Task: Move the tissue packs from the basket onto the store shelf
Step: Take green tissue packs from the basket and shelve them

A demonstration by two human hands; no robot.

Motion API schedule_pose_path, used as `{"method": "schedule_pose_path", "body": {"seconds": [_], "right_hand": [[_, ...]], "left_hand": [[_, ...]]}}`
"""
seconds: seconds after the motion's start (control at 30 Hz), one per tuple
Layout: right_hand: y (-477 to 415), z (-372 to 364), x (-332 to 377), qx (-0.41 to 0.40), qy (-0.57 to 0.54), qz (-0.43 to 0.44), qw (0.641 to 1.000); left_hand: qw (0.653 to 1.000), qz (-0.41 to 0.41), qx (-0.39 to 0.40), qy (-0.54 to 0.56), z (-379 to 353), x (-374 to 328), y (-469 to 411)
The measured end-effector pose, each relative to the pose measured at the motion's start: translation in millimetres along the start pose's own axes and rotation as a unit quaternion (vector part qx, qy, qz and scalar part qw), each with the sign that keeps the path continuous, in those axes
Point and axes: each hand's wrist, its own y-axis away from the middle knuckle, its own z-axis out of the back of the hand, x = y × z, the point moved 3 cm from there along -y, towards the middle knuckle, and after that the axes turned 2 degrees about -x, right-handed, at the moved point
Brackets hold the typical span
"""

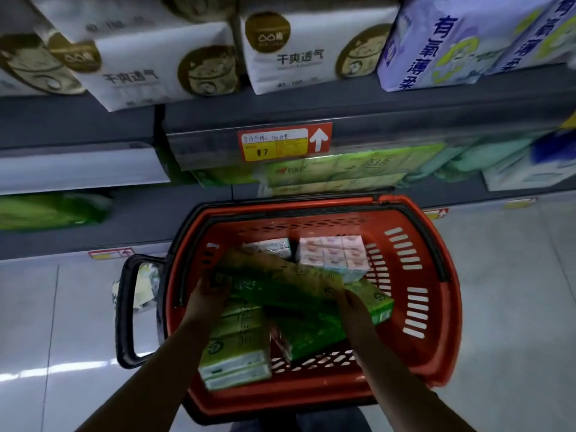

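Hands on one green tissue pack [274, 285] above the red basket [433, 363]: left hand [212, 291] clamping one short end, right hand [352, 304] the other, long axis crosswise between them. Shelf [358, 188] directly beyond basket's far rim.

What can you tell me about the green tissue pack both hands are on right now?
The green tissue pack is a long, flat multipack in glossy green plastic wrap with light printed lettering, blurred here. It lies tilted across the top of the other packs inside the red basket. The left hand grips its left end and the right hand its right end. It looks raised slightly, not yet clear of the basket.
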Motion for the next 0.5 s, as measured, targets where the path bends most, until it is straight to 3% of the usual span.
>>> {"method": "schedule_pose_path", "body": {"seconds": [0.3,0.5], "right_hand": [[39,26,20,-0.055,-0.231,-0.002,0.971],[70,48,39,-0.099,-0.317,0.040,0.942]], "left_hand": [[0.986,0.032,0.029,0.164,5,-22,33],[0.983,0.029,0.028,0.181,17,-48,57]]}}
